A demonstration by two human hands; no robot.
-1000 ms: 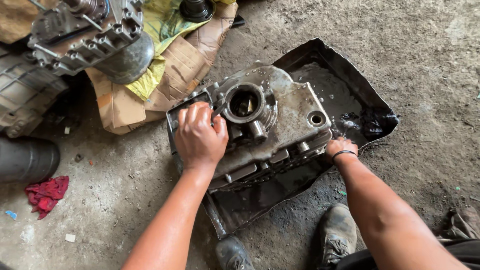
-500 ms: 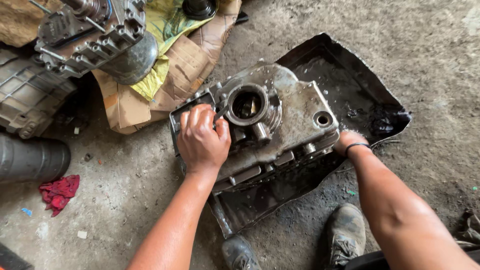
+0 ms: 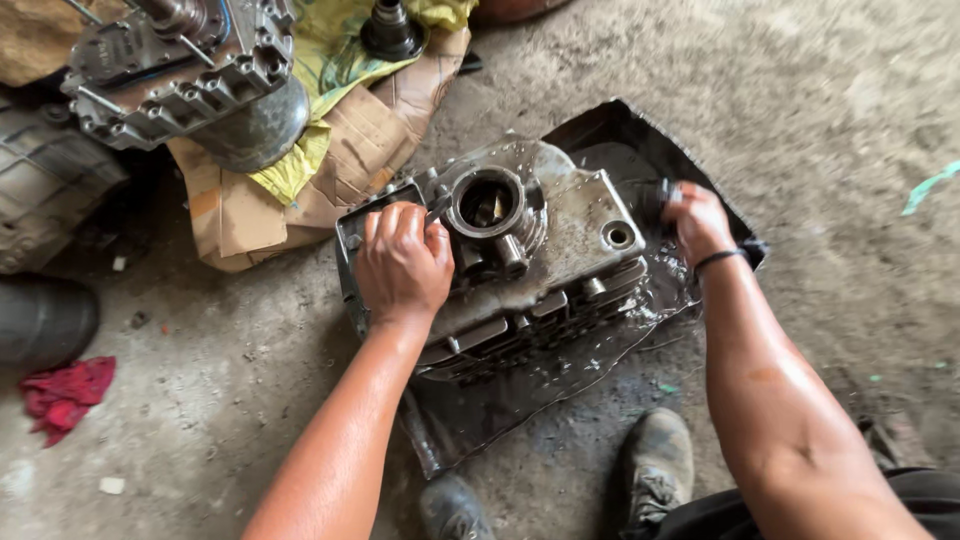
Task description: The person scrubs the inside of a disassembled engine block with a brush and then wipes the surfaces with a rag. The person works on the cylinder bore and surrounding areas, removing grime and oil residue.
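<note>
A grey, oily metal housing (image 3: 575, 235) with a round bore on top lies in a black, wet sheet-metal tray (image 3: 610, 120) on the concrete floor. My left hand (image 3: 402, 262) grips the housing's left edge, fingers curled over its rim next to the bore. My right hand (image 3: 697, 222) is at the housing's far right corner, over the tray, fingers closed around a small dark object (image 3: 660, 196). What that object is cannot be made out. A dark band circles my right wrist.
A second metal gear assembly (image 3: 185, 75) sits at the top left on cardboard (image 3: 250, 215) and yellow cloth (image 3: 325, 60), with a dark round part (image 3: 390, 32) behind. A red rag (image 3: 65, 390) and black cylinder (image 3: 40, 320) lie left. My shoes (image 3: 655, 465) stand below the tray.
My right hand has moved from the housing's near right edge up to its far right corner and now holds a small dark object. My left hand stays on the housing.
</note>
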